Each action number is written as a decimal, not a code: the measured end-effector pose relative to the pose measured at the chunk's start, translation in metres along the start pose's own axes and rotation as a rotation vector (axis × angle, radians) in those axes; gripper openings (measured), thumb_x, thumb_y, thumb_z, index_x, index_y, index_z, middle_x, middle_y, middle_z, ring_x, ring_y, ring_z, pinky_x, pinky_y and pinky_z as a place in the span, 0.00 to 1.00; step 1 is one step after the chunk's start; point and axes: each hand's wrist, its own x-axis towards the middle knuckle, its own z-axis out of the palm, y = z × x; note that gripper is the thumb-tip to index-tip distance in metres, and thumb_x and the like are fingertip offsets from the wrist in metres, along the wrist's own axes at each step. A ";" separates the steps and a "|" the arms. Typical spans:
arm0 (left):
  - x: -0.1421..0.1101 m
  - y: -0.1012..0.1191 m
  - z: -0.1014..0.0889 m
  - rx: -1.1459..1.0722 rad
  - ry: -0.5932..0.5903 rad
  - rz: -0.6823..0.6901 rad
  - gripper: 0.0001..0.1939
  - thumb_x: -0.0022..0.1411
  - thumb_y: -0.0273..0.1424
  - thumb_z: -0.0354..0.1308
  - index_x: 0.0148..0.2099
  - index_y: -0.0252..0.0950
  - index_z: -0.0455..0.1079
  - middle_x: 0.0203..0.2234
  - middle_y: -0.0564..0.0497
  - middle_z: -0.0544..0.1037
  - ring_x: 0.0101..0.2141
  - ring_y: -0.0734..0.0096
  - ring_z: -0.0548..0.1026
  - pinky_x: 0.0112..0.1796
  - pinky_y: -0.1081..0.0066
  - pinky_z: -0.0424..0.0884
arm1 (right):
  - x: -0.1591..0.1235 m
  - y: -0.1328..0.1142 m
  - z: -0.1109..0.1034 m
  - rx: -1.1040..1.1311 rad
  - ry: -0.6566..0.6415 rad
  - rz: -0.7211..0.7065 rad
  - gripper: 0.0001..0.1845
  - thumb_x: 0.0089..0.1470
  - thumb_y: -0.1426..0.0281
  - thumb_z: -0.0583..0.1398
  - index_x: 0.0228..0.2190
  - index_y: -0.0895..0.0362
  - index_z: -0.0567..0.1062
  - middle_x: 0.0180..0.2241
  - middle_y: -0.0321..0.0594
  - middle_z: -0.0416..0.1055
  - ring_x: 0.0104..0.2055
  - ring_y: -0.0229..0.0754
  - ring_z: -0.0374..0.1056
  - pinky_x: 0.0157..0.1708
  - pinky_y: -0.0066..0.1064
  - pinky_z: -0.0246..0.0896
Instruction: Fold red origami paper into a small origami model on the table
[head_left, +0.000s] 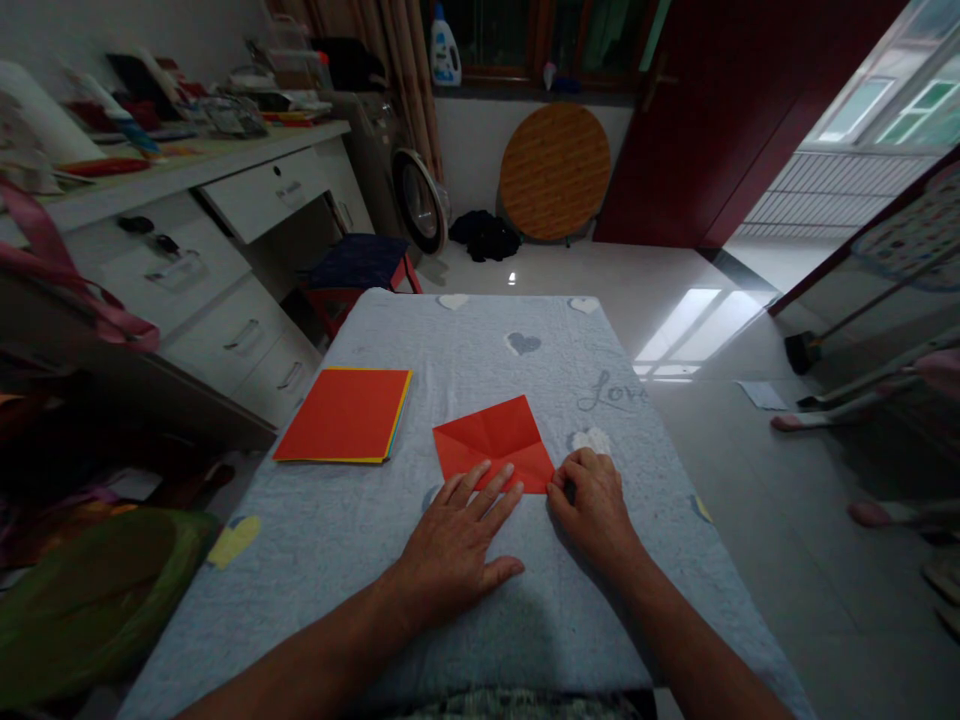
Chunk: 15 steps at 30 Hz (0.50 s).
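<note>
A creased sheet of red origami paper (499,432) lies on the cloth-covered table, its near edge folded or straight along the bottom. My left hand (465,540) rests flat over the paper's near left part, fingers spread and thumb out to the side. At the paper's right corner, my right hand (592,500) pinches the edge between thumb and curled fingers. To the left sits a stack of coloured paper (345,415), red on top, with yellow and blue-green edges showing beneath. The lower part of the red sheet is partly hidden by my left fingers.
The table wears a pale blue cloth (450,335) with heart patterns. Left of it stand a white desk (202,270) with drawers and a dark-topped stool (356,262). A washing machine (390,160), a round wooden board (555,170) and a red door (720,120) are beyond.
</note>
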 end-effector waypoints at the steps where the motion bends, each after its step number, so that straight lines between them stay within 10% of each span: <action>1: 0.000 0.000 0.000 0.000 -0.001 0.001 0.41 0.62 0.51 0.56 0.72 0.48 0.46 0.71 0.53 0.48 0.68 0.48 0.49 0.63 0.46 0.51 | 0.000 0.000 0.000 -0.005 -0.001 -0.005 0.07 0.52 0.75 0.60 0.24 0.56 0.72 0.33 0.41 0.69 0.39 0.47 0.61 0.42 0.39 0.54; 15: 0.002 0.001 -0.009 -0.017 -0.043 -0.002 0.42 0.63 0.52 0.55 0.72 0.46 0.47 0.71 0.52 0.49 0.68 0.47 0.50 0.62 0.45 0.51 | -0.004 0.004 -0.006 -0.003 -0.022 0.004 0.05 0.55 0.73 0.60 0.27 0.56 0.73 0.35 0.43 0.68 0.41 0.49 0.61 0.43 0.40 0.54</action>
